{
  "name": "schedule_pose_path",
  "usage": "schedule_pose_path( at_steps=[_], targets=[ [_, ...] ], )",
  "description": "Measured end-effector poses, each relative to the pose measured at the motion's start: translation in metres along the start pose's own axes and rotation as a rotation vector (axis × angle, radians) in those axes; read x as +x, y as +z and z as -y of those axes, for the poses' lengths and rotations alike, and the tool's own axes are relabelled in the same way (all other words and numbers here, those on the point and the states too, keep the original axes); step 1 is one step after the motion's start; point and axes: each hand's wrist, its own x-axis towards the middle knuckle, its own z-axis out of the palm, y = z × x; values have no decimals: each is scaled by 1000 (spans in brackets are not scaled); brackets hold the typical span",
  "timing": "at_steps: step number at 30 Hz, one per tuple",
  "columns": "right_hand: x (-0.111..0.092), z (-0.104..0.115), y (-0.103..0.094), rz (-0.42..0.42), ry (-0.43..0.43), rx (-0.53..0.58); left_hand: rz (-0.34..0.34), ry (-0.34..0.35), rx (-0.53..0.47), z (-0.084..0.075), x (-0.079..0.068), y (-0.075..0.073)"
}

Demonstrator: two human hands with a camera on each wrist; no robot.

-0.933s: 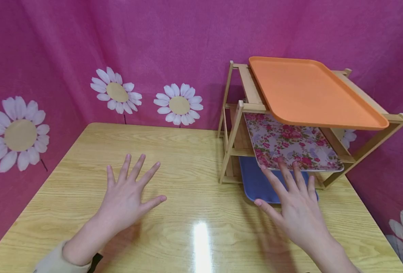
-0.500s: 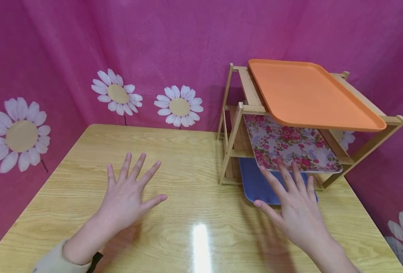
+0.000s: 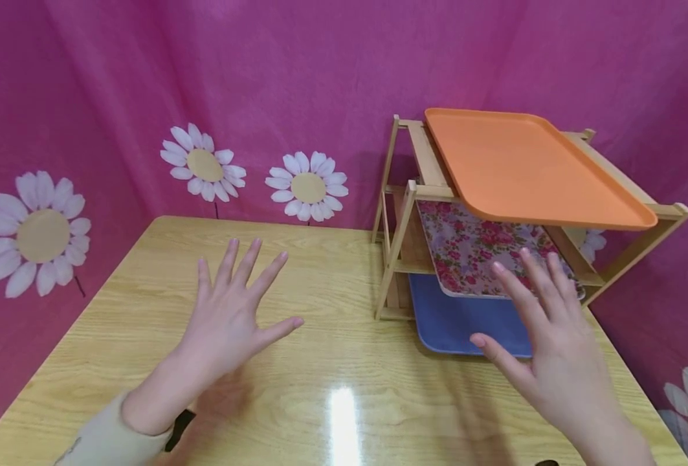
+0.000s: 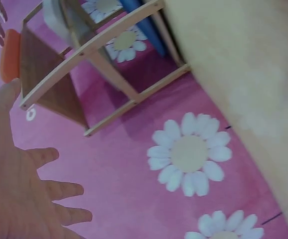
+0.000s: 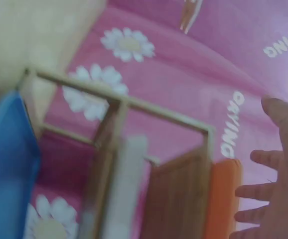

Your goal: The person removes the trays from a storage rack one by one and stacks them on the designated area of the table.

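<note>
My left hand (image 3: 224, 323) hovers over the table's left half, fingers spread wide and holding nothing. On the right, my right hand (image 3: 565, 362) is also spread in the air in front of a wooden rack (image 3: 399, 233); in the head view its fingertips overlap a floral tray (image 3: 472, 252). That tray lies on the rack's middle shelf. An orange tray (image 3: 536, 168) rests on top, jutting out over the front. At the bottom, a blue tray (image 3: 460, 323) sticks out toward me, partly hidden behind the right hand. The right wrist view shows the trays edge-on, somewhat blurred.
The rack stands at the back right of the wooden table (image 3: 320, 278). Behind it hangs a pink curtain (image 3: 297, 77) printed with white daisies, which also closes off both sides. A bright light reflection lies on the table's front middle.
My right hand has shifted right, uncovering more of the blue tray. My left hand has moved slightly up and right. The head view has tilted up a little; the trays stay in place.
</note>
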Motion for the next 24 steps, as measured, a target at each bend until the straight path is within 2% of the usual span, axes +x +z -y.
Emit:
schedule_pose_path(
  at_steps=[5,12,16,21,24],
  targets=[
    [10,-15,-23,-124,-16,-16,-44,34,-33,-16,21,-13],
    [23,-55,-39,-212,-10,-27,-156,125,-123,-50,58,-27],
    [28,-79,-45,-256,-7,-33,-185,185,-156,-71,79,-34],
    [32,-118,-52,-246,63,0,-173,232,-179,-98,103,-40],
    [33,-143,-55,-209,109,-19,-182,300,-205,-112,118,-40]
  ],
)
